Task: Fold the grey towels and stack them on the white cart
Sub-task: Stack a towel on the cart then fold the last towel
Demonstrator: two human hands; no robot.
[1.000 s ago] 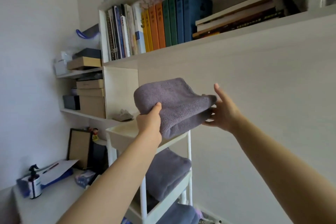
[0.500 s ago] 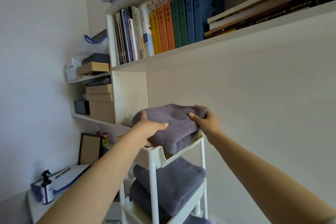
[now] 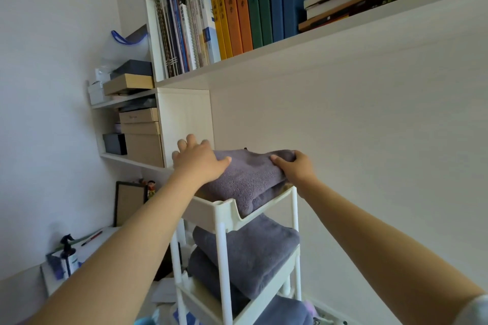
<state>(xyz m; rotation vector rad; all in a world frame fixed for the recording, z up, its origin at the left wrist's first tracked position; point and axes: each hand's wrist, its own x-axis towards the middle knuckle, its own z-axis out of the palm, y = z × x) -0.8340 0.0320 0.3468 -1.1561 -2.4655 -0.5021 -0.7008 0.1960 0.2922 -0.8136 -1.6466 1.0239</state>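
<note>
On white cart [image 3: 227, 215] top, both hands press folded grey towel [image 3: 248, 179].

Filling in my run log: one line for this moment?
step: placing | folded grey towel: on white cart top tray | left hand: flat on towel | right hand: grips edge

Both arms reach forward and up, bare to the elbow, a pale sleeve edge showing at the right arm's lower end. The left hand [image 3: 199, 159] lies palm down, fingers [image 3: 184, 143] spread and fairly straight, thumb stretched out to the right along the folded grey towel [image 3: 245, 182]. The right hand [image 3: 297, 169] grips the towel's right edge, thumb on top, its other fingers curled round the far side.
</note>
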